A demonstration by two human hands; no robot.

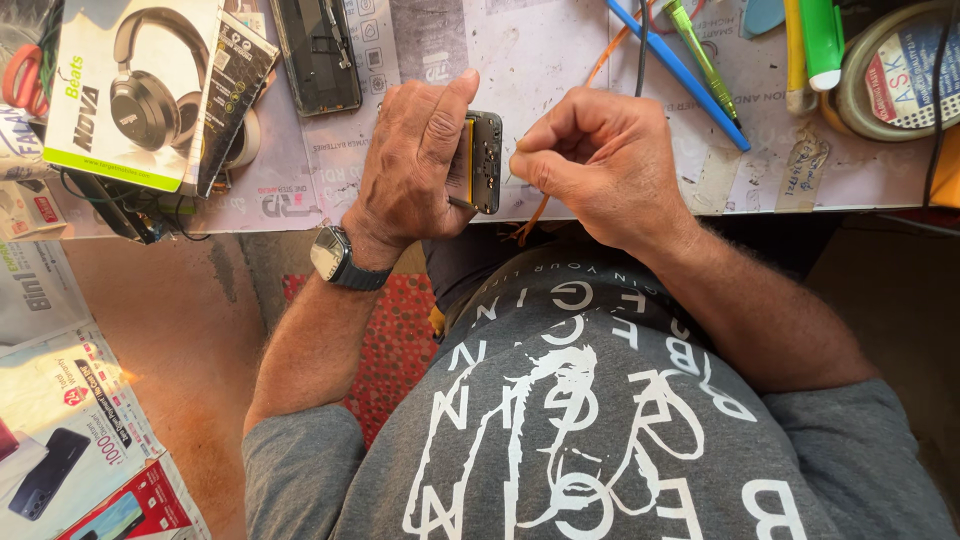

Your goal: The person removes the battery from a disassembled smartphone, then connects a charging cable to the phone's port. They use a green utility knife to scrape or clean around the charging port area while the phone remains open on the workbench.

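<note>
Head view: your left hand grasps an opened phone body on edge over the worktop, near its front edge. Your right hand, at three o'clock of the phone body, is clenched, fingertips just beside it.

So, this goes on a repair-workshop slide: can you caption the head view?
Left hand grips an opened phone on edge while the right hand pinches at it, above a cluttered workbench.
</note>
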